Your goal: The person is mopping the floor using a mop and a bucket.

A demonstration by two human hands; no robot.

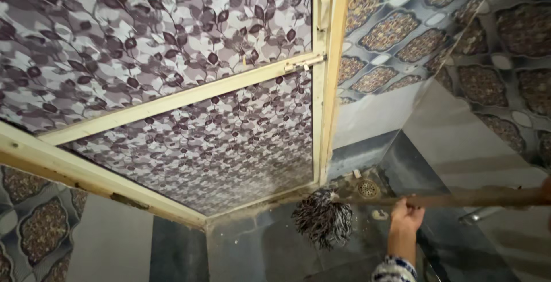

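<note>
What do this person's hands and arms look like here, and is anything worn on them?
Only one hand shows clearly. It is bare, with no glove, ring or watch that I can make out. The forearm is bare too, ending at the bottom edge in a cuff of checked fabric, dark blue and white. The other hand sits at the right edge, too cropped to describe.

Leaf-patterned door (172,58) in pale wooden frame (327,75), patterned wall tiles (402,29), round floor drain (368,188)
</note>
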